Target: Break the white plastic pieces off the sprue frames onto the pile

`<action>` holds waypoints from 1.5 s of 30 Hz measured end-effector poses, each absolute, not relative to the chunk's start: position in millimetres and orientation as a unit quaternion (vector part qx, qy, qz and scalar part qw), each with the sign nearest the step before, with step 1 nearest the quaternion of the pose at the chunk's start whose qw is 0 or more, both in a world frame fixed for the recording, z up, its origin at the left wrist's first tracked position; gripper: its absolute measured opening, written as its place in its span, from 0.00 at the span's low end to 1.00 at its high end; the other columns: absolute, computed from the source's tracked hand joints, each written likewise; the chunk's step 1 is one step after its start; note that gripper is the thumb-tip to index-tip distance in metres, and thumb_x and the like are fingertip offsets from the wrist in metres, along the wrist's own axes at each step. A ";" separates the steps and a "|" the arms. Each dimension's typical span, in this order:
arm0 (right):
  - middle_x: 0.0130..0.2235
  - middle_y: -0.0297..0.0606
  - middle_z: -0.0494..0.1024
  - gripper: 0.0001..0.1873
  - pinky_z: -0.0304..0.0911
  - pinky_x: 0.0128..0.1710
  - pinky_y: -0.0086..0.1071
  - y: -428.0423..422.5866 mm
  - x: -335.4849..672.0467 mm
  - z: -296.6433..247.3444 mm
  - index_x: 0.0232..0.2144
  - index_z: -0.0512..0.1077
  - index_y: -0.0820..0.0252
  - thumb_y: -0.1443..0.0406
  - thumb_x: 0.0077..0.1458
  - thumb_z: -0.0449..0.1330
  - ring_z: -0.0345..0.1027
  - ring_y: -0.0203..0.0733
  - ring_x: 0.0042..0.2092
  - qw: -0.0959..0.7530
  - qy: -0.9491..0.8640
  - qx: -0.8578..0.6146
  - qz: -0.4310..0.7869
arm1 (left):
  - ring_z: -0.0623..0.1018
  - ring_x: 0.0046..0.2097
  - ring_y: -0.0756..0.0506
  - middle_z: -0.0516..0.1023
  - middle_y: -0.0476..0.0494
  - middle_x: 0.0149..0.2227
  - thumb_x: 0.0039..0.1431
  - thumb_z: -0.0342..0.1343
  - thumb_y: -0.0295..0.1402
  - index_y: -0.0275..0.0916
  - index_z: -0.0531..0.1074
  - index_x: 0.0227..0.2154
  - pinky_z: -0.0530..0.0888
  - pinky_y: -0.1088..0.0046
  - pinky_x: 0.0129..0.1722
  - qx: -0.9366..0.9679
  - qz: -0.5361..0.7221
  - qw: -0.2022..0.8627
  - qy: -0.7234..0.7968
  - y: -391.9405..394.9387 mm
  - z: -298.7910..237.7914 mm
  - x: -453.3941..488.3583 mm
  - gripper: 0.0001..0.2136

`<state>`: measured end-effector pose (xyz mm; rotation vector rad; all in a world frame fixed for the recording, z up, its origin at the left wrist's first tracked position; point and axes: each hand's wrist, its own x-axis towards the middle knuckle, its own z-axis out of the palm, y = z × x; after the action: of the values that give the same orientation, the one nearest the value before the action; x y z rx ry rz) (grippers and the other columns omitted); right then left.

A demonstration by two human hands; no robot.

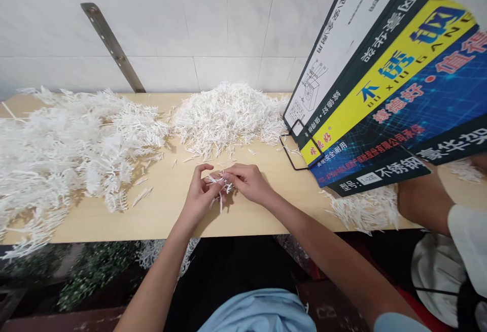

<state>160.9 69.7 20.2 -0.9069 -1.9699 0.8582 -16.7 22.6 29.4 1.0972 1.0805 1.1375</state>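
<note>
While the left hand (197, 196) pinches a white sprig (221, 187), the right hand (248, 182) clasps it too.

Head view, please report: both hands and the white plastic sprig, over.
Left hand and right hand both pinching one white plastic sprig over table. Loose white pile behind, printed box at right, both apart from hands.

Small workshop: white plastic sprig heaps (228, 113) on tiled-wall workbench (160, 210).
</note>
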 end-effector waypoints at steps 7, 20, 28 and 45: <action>0.33 0.38 0.82 0.13 0.65 0.35 0.33 65.0 158.9 18.6 0.34 0.80 0.57 0.58 0.67 0.60 0.73 0.40 0.33 0.455 -0.733 -0.414 0.291 | 0.68 0.25 0.51 0.74 0.49 0.24 0.59 0.64 0.47 0.38 0.72 0.32 0.63 0.74 0.27 0.522 0.429 0.543 0.498 27.6 28.7 -18.4 0.16; 0.58 0.47 0.77 0.20 0.66 0.58 0.46 88.6 171.1 15.9 0.53 0.77 0.54 0.50 0.70 0.56 0.66 0.53 0.61 0.502 -0.682 -0.483 0.222 | 0.60 0.23 0.51 0.61 0.53 0.18 0.57 0.63 0.47 0.38 0.73 0.22 0.56 0.72 0.25 0.519 0.421 0.513 0.538 21.4 26.6 -18.7 0.18; 0.37 0.39 0.84 0.13 0.68 0.43 0.36 71.8 164.9 22.2 0.36 0.83 0.56 0.55 0.66 0.63 0.76 0.44 0.40 0.359 -0.781 -0.346 0.376 | 0.57 0.25 0.51 0.58 0.53 0.19 0.59 0.61 0.44 0.38 0.70 0.20 0.53 0.72 0.26 0.573 0.388 0.515 0.505 23.4 24.6 -16.6 0.18; 0.44 0.41 0.83 0.14 0.69 0.48 0.37 68.3 163.4 29.3 0.43 0.83 0.55 0.54 0.65 0.62 0.75 0.46 0.48 0.377 -0.774 -0.329 0.389 | 0.60 0.26 0.49 0.63 0.53 0.20 0.62 0.57 0.43 0.38 0.76 0.26 0.56 0.72 0.28 0.628 0.354 0.464 0.515 20.0 22.1 -19.2 0.15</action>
<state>163.4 68.3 29.3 -0.8401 -1.9789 0.9939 -19.2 20.0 22.1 1.5427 1.2645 0.8693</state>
